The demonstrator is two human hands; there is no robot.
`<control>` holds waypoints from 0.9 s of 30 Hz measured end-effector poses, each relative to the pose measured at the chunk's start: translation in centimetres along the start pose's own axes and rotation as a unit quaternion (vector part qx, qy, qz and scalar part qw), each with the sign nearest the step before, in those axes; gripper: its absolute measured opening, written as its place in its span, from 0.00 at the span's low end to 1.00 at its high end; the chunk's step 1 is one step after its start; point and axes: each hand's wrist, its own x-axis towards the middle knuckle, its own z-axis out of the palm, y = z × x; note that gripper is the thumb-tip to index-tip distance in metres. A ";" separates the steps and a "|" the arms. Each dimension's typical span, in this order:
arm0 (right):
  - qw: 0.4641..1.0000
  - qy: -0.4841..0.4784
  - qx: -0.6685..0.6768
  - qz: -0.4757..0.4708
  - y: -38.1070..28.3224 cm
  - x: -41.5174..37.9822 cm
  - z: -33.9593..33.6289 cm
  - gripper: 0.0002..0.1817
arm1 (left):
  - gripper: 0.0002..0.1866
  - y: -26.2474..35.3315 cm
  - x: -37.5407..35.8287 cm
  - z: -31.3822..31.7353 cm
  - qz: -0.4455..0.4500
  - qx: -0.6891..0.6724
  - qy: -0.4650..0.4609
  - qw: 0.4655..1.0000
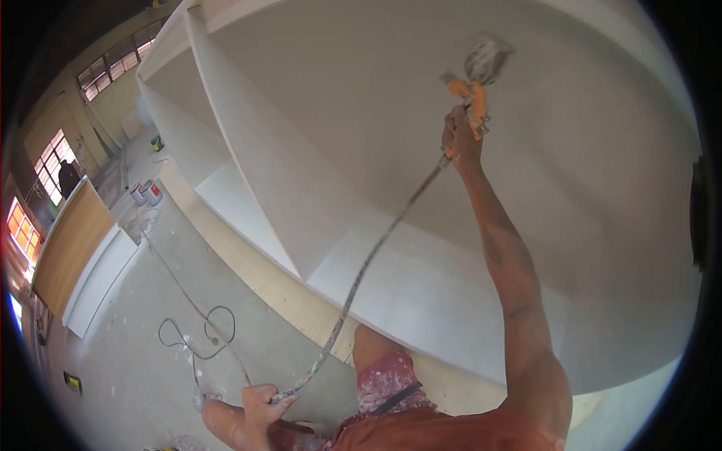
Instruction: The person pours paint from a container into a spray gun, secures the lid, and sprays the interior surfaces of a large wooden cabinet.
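My right hand (464, 139) is closed around the handle of an orange paint spray gun (478, 105), arm stretched up inside a large white cabinet (248, 173). A paint-smeared cup (487, 59), blurred, tops the gun, close to the grey-white back panel. From the gun's handle a paint-spattered air hose (361, 274) curves down to the lower left. Near my knee, my left hand (263, 404) is wrapped around that hose.
An upright divider (233, 143) splits the cabinet. Thin cable (199, 349) loops over the concrete floor (150, 361). Paint cans (151, 192) stand farther back, near a wood-and-white panelled piece (79, 244). A dark-clothed person (68, 178) is behind it.
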 end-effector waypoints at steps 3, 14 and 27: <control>0.996 -0.002 0.048 -0.070 -0.5 0.9 0.4 0.16 | 0.30 -0.6 0.2 1.1 0.011 0.000 0.033 0.999; 0.880 -0.064 -0.315 0.349 1.7 -7.4 -6.0 0.20 | 0.32 -1.6 -1.5 -0.9 -0.014 0.025 0.029 0.999; 0.998 0.010 0.039 -0.053 -2.4 -1.0 0.8 0.16 | 0.31 -0.1 -0.2 -0.3 0.044 0.016 0.065 0.997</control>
